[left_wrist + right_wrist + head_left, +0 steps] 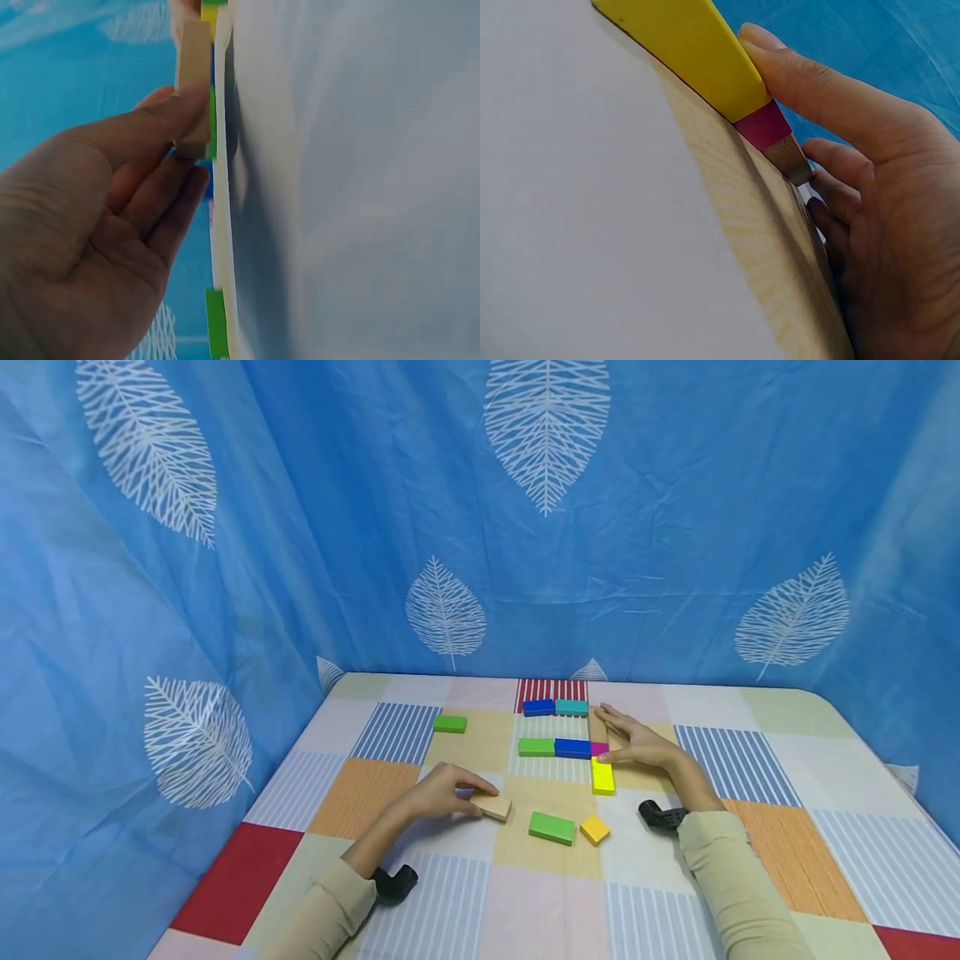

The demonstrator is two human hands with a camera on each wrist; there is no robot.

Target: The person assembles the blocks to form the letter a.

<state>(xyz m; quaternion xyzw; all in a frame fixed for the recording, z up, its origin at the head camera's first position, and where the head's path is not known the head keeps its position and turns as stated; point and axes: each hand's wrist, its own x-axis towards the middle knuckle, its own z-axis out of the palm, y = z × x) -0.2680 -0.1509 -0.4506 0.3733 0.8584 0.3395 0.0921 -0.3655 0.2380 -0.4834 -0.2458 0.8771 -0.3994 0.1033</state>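
My left hand [442,792] pinches a plain wooden block [492,806] between thumb and fingers; the left wrist view shows this wooden block [194,67] close up. Across the table, my right hand [637,743] lies along a column of blocks, its thumb touching the yellow block [602,777] and its other fingers stretched toward the far end. Beyond the yellow block come a magenta block [763,126] and a brown wooden block [787,159]. Leftward from that column run a blue block [572,749] and a green block [536,747], end to end.
Farther back, a dark blue block [538,707] and a teal block [572,707] form another row. Loose on the patchwork cloth [540,893] are a green block [552,827], a small orange-yellow block [595,829] and another green block [450,723]. Blue curtains [637,527] hang behind.
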